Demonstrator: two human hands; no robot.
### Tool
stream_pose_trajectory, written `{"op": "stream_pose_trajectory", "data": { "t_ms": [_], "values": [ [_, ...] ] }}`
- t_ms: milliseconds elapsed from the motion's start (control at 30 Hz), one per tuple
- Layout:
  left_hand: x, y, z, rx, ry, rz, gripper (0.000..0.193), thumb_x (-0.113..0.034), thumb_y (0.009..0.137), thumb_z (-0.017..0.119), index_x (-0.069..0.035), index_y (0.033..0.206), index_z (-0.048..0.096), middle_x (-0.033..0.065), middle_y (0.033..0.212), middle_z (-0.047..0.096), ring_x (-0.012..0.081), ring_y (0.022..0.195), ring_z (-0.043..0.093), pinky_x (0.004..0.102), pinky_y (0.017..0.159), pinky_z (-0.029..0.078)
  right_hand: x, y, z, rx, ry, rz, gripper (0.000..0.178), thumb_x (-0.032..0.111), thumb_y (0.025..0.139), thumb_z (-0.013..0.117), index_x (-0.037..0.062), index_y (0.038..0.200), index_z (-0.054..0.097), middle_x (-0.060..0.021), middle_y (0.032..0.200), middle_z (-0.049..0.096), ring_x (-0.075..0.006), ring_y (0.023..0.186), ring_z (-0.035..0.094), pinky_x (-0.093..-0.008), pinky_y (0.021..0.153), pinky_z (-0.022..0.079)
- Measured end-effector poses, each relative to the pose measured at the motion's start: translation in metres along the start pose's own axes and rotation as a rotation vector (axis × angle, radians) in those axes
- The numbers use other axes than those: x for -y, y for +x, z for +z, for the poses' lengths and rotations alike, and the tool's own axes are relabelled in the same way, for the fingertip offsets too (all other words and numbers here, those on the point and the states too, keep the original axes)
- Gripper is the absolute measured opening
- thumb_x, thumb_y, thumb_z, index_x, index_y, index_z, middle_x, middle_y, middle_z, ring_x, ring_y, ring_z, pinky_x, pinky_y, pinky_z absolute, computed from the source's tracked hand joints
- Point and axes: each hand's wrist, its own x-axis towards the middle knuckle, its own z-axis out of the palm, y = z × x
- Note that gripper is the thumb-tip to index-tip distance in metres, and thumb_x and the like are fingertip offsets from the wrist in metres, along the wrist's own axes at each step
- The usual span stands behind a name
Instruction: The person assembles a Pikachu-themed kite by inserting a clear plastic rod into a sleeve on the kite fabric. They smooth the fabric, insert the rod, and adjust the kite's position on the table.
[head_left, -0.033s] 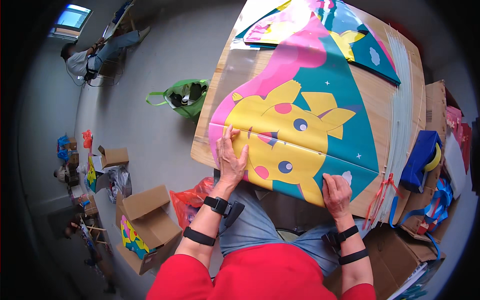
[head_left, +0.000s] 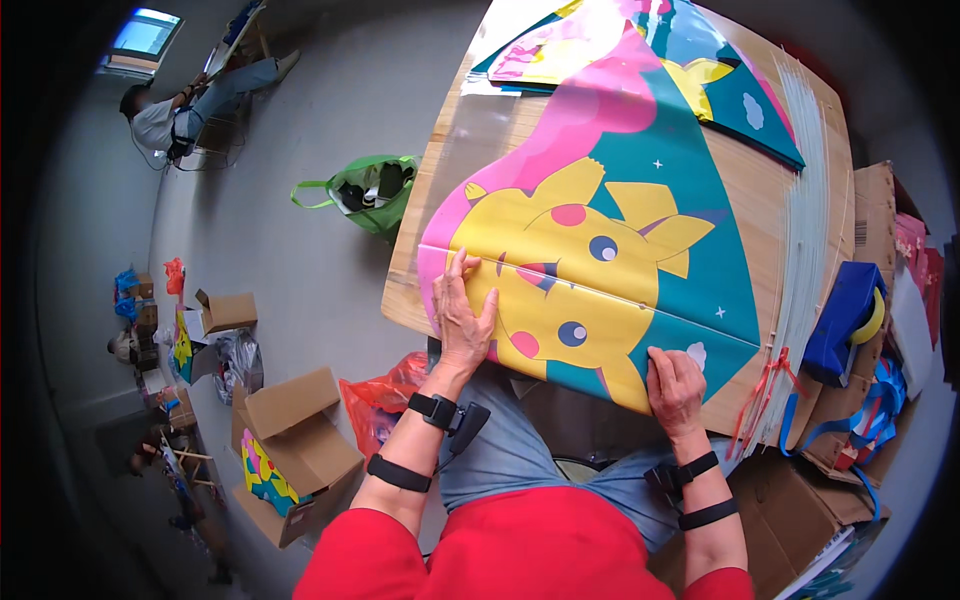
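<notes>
My left hand (head_left: 465,318) is loosely spread, right hand (head_left: 676,388) curled, underside hidden so can't tell if pinching, printed sheet (head_left: 590,250) glare-washed toward its far end, lying under the left and beyond both on the table (head_left: 762,235), near side included.

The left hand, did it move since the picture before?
No, the left hand is in the same spot, just right of the wooden table's near left corner.

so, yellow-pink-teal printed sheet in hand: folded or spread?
Spread: the sheet lies broad across the wooden table, both printed eyes showing.
</notes>
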Motion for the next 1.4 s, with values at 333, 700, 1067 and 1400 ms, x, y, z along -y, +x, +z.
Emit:
{"op": "stream_pose_trajectory", "data": {
  "t_ms": [333,700,1067,1400],
  "values": [
    [-0.0023,0.0026,-0.0025,0.023,0.037,0.01,0.076,-0.005,0.081,0.067,-0.005,0.146,0.029,0.0079,0.127,0.053,0.0259,0.109,0.047,0.0378,0.101,0.036,0.0018,0.0045,0.0002,0.019,-0.015,-0.002,0.028,0.0,0.077,0.069,0.0038,0.104,0.063,-0.0086,0.082,0.057,-0.0248,0.071,0.058,-0.0358,0.061,0.047],
    [0.0005,0.0007,-0.0021,0.0,0.006,0.009,0.074,-0.004,0.079,0.067,-0.003,0.144,0.031,0.0071,0.124,0.055,0.0262,0.109,0.046,0.0378,0.101,0.035,0.0025,0.0038,0.0024,0.012,-0.012,-0.011,0.027,-0.001,0.076,0.068,0.0037,0.103,0.063,-0.0082,0.08,0.057,-0.024,0.071,0.059,-0.0353,0.061,0.047],
    [0.0033,-0.0017,-0.0013,-0.008,0.043,0.035,0.07,-0.005,0.083,0.064,-0.005,0.146,0.031,0.0069,0.126,0.055,0.0256,0.107,0.047,0.0381,0.099,0.037,-0.0024,-0.0002,0.0042,0.015,-0.018,-0.03,0.026,0.005,0.074,0.062,0.0031,0.1,0.061,-0.006,0.08,0.054,-0.0198,0.07,0.058,-0.0321,0.06,0.048],
    [0.0019,0.0008,0.0002,0.036,0.043,0.034,0.07,-0.005,0.085,0.062,-0.008,0.147,0.03,0.0053,0.13,0.054,0.0255,0.109,0.045,0.0375,0.101,0.035,-0.0023,-0.0034,-0.0001,-0.007,-0.006,-0.005,0.025,0.007,0.077,0.059,0.0025,0.101,0.06,-0.0066,0.081,0.053,-0.0209,0.074,0.058,-0.0317,0.064,0.049]
  ]
}}
